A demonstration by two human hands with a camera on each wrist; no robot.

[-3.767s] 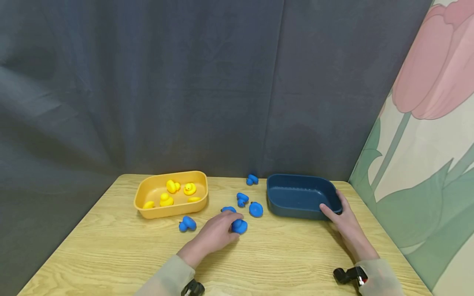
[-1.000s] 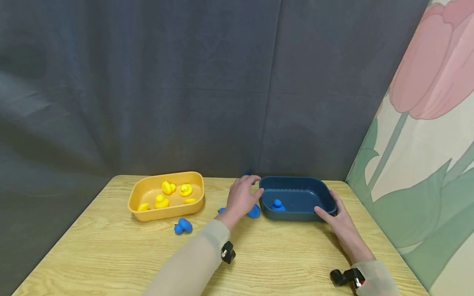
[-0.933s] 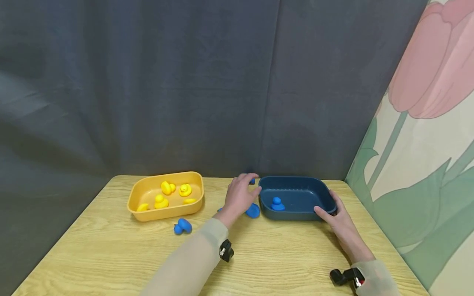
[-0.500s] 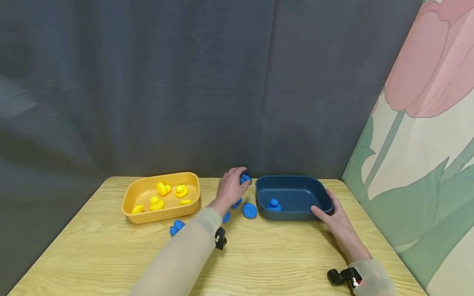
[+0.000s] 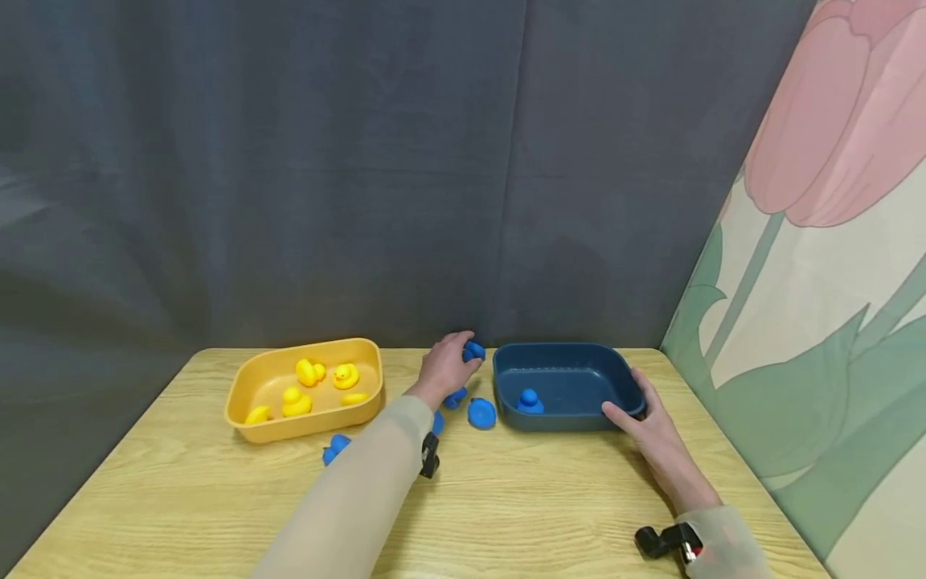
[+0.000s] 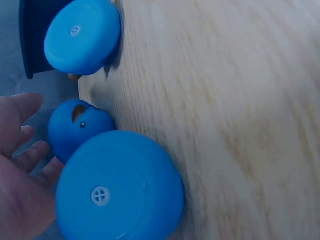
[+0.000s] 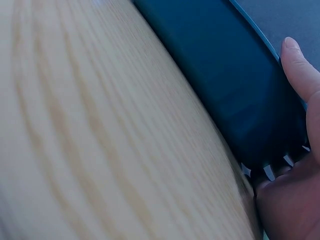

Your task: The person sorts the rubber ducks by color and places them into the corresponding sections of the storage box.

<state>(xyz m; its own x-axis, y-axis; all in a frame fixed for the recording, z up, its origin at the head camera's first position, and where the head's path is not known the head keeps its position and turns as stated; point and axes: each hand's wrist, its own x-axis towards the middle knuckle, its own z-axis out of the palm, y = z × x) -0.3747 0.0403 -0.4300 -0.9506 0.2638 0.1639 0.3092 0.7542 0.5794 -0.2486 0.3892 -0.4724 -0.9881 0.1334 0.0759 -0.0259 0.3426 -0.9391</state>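
Observation:
At the table's far edge, my left hand (image 5: 443,370) has its thumb and index finger around a blue rubber duck (image 5: 474,351); that duck is hidden in the left wrist view. My right hand (image 5: 654,430) grips the front right corner of the dark blue bin (image 5: 579,394), thumb at the rim and fingers under the outside. One blue duck (image 5: 530,402) stands inside this bin. Between the bins lie more blue ducks, one with its flat base (image 5: 481,413) showing. The left wrist view shows a large duck base (image 6: 120,190) close up, near the left fingers.
A yellow bin (image 5: 318,420) holding several yellow ducks (image 5: 297,401) stands at the left. Just in front of it lies another blue duck (image 5: 336,448), partly behind the left sleeve (image 5: 347,490). A dark curtain (image 5: 347,201) hangs right behind the wooden table (image 5: 521,498).
A blue duck has gone from the table into the dark blue bin. My left hand has moved to the far duck and lowered around it. The right hand stays on the bin.

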